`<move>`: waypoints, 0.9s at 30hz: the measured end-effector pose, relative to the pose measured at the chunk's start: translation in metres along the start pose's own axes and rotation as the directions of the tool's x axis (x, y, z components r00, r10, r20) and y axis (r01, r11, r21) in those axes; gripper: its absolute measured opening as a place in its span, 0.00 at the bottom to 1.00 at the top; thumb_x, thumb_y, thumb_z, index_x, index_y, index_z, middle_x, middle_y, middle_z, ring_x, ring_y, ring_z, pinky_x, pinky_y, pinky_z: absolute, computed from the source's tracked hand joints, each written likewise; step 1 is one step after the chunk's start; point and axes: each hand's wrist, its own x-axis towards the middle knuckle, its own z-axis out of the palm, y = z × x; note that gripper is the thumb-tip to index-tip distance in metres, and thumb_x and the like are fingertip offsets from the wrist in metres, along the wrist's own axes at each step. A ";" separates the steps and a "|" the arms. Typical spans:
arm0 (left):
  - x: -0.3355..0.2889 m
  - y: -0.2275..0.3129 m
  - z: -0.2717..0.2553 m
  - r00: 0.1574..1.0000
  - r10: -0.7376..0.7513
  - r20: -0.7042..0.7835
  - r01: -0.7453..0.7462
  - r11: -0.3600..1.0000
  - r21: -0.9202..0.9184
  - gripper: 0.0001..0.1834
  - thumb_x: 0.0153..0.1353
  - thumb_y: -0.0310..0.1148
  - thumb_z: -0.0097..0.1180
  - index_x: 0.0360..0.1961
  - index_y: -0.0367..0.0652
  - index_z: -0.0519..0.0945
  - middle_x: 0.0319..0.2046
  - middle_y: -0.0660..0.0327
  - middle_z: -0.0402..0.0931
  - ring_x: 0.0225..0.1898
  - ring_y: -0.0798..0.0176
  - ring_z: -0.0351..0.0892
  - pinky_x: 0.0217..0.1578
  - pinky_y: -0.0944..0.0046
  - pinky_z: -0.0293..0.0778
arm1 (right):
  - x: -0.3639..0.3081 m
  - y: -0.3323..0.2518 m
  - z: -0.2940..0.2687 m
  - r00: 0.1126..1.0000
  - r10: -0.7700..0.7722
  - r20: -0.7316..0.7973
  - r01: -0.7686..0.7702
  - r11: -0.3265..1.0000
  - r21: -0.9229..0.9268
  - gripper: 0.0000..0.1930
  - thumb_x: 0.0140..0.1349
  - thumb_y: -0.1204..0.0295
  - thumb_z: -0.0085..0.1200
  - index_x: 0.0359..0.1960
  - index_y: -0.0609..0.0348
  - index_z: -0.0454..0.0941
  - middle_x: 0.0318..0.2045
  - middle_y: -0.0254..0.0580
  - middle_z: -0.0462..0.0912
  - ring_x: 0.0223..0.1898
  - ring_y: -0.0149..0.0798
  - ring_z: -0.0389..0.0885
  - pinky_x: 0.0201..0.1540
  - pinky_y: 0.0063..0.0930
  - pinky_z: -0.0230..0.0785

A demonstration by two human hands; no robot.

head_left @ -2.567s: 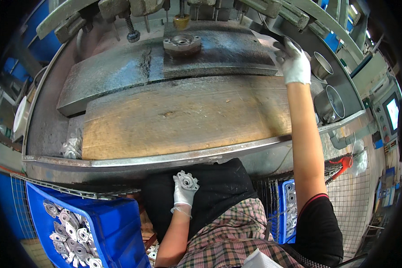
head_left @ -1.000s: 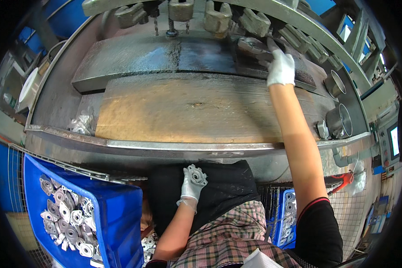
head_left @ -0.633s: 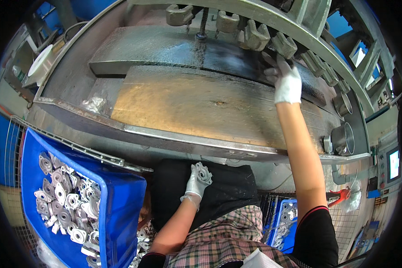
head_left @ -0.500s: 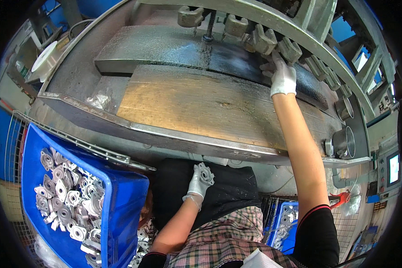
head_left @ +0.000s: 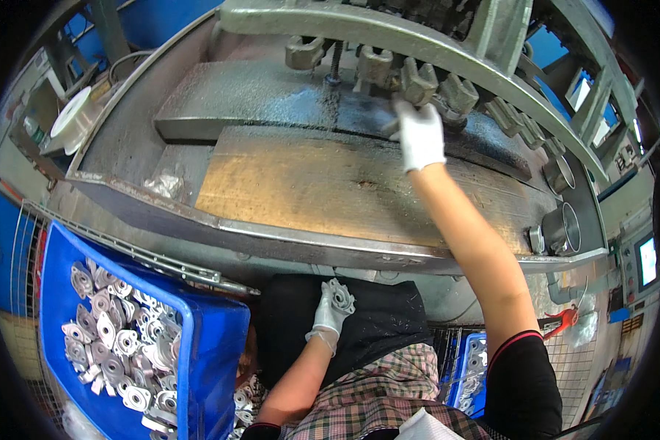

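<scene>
My left hand [head_left: 328,317], in a white glove, is closed on a pale grey cast metal flange part [head_left: 339,297] with a round centre hole, above the black cloth [head_left: 389,304] on my lap. My right hand [head_left: 420,136], also gloved, is raised over the machine bed just below a blocky metal holder [head_left: 419,82] in a hanging row. Its thumb and forefinger look apart, and nothing shows between them; its other fingertips are blurred. Beside it, a darker rounded piece [head_left: 453,117] sits under the neighbouring holder [head_left: 458,94].
A blue bin [head_left: 216,367] heaped with similar metal parts [head_left: 114,345] stands at left in a wire cart. A smaller blue crate [head_left: 471,396] holds more at lower right. The machine tray's metal rim [head_left: 308,238] crosses in front of me. Metal cups [head_left: 562,229] stand at its right end.
My right hand has moved left and slightly down, from the fourth holder to the one beside it. My left hand keeps hold of the flange part, nearly still. The view has shifted slightly.
</scene>
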 end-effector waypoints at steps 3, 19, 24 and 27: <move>0.001 0.002 -0.014 0.999 0.048 0.011 -0.049 0.996 0.073 0.30 0.62 0.63 0.45 0.58 0.56 0.71 0.54 0.64 0.71 0.55 0.59 0.69 0.56 0.50 0.63 | -0.017 -0.011 0.028 0.974 -0.196 0.115 0.224 0.914 -0.338 0.23 0.62 0.56 0.53 0.49 0.65 0.73 0.24 0.44 0.83 0.24 0.35 0.80 0.31 0.27 0.70; 0.046 0.005 -0.068 0.934 0.183 0.308 -0.201 0.979 0.029 0.22 0.63 0.65 0.38 0.38 0.63 0.76 0.35 0.66 0.76 0.34 0.54 0.71 0.35 0.55 0.63 | -0.054 -0.045 -0.124 0.998 0.046 0.051 -0.047 0.999 0.017 0.16 0.63 0.70 0.53 0.51 0.63 0.74 0.36 0.44 0.82 0.25 0.29 0.78 0.26 0.20 0.67; -0.002 0.009 -0.002 0.987 0.004 0.159 -0.015 0.998 0.068 0.21 0.63 0.64 0.40 0.33 0.64 0.75 0.31 0.68 0.75 0.30 0.57 0.69 0.30 0.59 0.60 | -0.102 -0.053 -0.284 0.869 -0.316 -0.382 0.119 0.881 -0.458 0.12 0.63 0.74 0.54 0.47 0.59 0.77 0.41 0.36 0.81 0.39 0.28 0.77 0.35 0.20 0.70; 0.003 0.010 -0.010 0.964 -0.022 0.267 0.007 0.998 0.059 0.19 0.63 0.63 0.41 0.32 0.64 0.74 0.29 0.70 0.74 0.28 0.58 0.67 0.31 0.59 0.58 | -0.114 -0.049 -0.353 0.781 -0.380 -0.496 0.081 0.849 -0.523 0.12 0.62 0.77 0.53 0.47 0.59 0.77 0.42 0.37 0.81 0.43 0.30 0.78 0.49 0.23 0.68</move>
